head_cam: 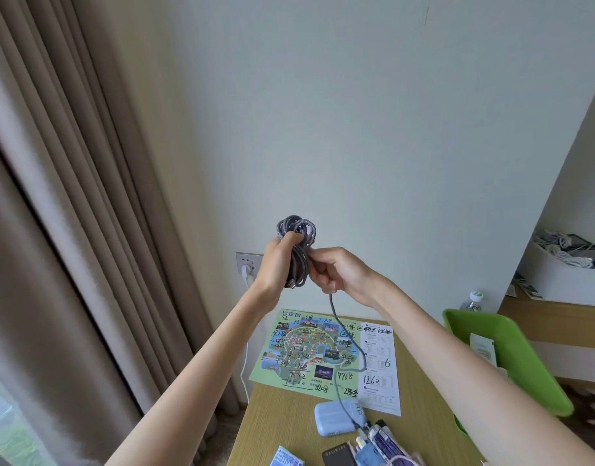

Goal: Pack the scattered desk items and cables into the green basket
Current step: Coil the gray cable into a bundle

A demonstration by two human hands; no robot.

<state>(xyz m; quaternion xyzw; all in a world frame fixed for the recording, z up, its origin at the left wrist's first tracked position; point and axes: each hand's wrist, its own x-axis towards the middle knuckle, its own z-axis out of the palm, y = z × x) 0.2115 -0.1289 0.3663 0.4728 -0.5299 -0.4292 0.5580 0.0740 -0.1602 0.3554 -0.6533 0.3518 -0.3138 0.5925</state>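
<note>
One beige curtain (70, 196) fills the left. Wooden desk (282, 418) sits low centre. Green basket (525, 364) at the desk's right side, tilted, partly behind the right forearm, white packet (482, 348) inside. Scribbled-on tourist map (309, 351) lies flat at the desk's far end. Left hand (276, 264) raised above the desk, fingers curled round a coiled grey braided cable (298, 243). Right hand (336, 270) just beside the coil, fist closed on its loose strand, which drops to a blue charger (333, 417) on the desk. Cable well apart from the basket.
</note>
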